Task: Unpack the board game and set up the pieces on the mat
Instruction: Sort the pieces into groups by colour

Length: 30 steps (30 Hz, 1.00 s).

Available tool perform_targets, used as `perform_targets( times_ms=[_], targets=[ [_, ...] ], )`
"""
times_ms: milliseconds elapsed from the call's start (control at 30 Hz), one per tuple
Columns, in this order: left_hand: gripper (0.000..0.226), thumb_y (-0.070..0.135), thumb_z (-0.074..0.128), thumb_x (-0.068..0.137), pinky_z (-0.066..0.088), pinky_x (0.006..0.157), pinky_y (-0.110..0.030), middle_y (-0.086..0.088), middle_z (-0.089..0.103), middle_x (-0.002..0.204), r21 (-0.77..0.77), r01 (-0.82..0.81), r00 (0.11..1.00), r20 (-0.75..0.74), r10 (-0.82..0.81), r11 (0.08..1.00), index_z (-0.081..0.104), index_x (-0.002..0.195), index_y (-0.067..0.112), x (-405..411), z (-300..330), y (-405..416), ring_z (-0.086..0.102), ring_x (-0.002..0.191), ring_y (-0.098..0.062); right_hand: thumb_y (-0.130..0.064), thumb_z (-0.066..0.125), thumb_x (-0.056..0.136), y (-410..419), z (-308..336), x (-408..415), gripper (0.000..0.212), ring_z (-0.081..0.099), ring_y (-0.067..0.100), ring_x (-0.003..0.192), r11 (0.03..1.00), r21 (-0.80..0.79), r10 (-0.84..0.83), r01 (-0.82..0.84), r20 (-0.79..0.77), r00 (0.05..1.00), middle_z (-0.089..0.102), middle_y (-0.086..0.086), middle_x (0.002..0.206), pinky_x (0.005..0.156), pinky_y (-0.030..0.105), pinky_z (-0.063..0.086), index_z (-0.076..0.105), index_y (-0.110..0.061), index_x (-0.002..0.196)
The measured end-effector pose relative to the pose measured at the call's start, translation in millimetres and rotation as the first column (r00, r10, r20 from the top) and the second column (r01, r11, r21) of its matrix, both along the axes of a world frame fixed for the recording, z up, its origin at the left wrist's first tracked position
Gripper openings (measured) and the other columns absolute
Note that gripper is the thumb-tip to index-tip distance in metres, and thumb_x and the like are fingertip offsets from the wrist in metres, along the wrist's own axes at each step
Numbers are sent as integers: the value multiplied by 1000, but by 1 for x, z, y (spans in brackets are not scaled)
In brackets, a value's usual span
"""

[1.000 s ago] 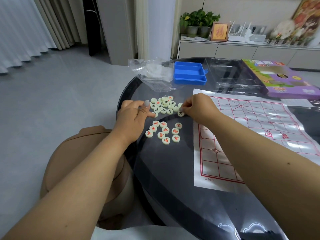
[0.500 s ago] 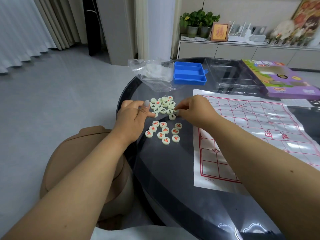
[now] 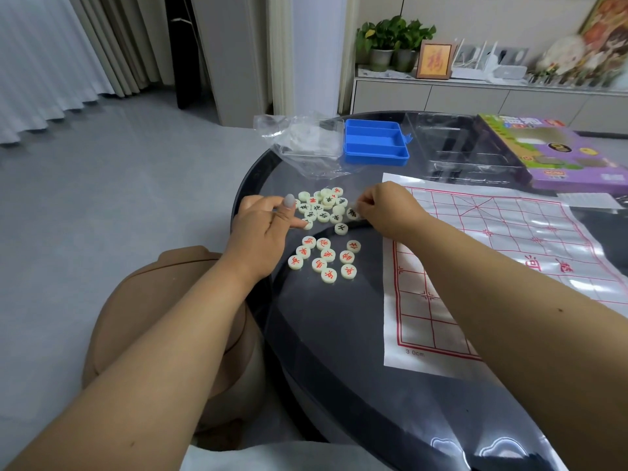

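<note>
Several cream round chess pieces lie on the dark round table (image 3: 339, 351). A mixed pile (image 3: 323, 205) with black and red characters sits farther away; a nearer group (image 3: 323, 258) shows only red characters. One black-marked piece (image 3: 341, 228) lies alone between them. My right hand (image 3: 387, 209) pinches a black-marked piece (image 3: 352, 213) at the pile's right edge. My left hand (image 3: 265, 229) rests at the pile's left edge, one fingertip touching a piece (image 3: 307, 225). The white mat with a red grid (image 3: 492, 266) lies to the right with no pieces on it.
A blue tray (image 3: 375, 142), a crumpled clear bag (image 3: 302, 141), a clear plastic insert (image 3: 465, 147) and the purple game box (image 3: 550, 151) stand along the table's far side. A tan stool (image 3: 163, 300) sits below the table's left edge.
My right hand let go of a black-marked piece, which now lies alone below the pile, and went back to the pile's right edge, where it pinches another piece. My left hand stayed put.
</note>
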<state>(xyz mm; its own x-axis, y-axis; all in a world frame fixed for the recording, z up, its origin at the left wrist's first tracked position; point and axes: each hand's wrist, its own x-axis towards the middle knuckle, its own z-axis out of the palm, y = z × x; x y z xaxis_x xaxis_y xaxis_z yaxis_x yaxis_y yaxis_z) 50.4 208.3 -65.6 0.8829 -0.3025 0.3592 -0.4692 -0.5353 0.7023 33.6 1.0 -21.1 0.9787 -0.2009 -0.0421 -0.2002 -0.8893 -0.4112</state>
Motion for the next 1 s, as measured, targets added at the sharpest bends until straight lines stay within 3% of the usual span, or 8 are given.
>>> perform_targets(
  times_ms=[133,267,433,533,633,1000],
  targets=[
    [79,69,13,86,20,96,-14,18,59,109,-7,-5,1000,4,5,1000,76,97,22,1,0,0,36,119,-3,-30,55,94,-3,2,-1,34,50,24,69,1000,-2,-29,29,-15,999,57,15,74,57,27,37,65,0,82],
    [83,69,10,84,20,95,-14,17,59,110,-4,-12,1000,6,12,1000,76,97,21,1,1,-1,36,118,-3,-30,61,90,-5,-1,-2,28,61,27,80,999,-46,-11,12,31,999,69,16,92,68,32,46,72,-4,94],
    [72,60,15,92,21,96,-17,16,60,111,8,-15,1000,6,15,1000,76,98,22,1,0,0,36,119,-6,-16,57,92,1,3,-2,25,56,20,100,983,-130,154,-130,196,968,60,3,110,77,26,42,68,-21,114],
    [72,60,15,95,21,96,-15,13,60,114,8,-15,1000,1,15,1000,76,98,22,1,0,1,35,119,-4,-14,58,91,7,11,9,33,52,21,108,929,-262,285,-262,51,957,58,3,117,83,26,42,64,-26,121],
    [72,60,15,90,19,93,-10,11,59,115,1,-11,1000,-13,11,1000,75,98,21,-1,0,1,34,118,-1,-10,56,91,12,19,15,38,53,21,111,892,-323,298,-317,-110,948,58,1,126,88,29,45,62,-27,125],
    [68,56,17,96,20,92,-6,14,61,111,9,-17,1000,4,17,1000,76,96,21,1,-1,1,35,116,0,-21,62,89,5,14,15,27,59,21,99,942,-207,249,-264,-96,964,63,6,111,86,32,52,64,-15,116]
  ],
)
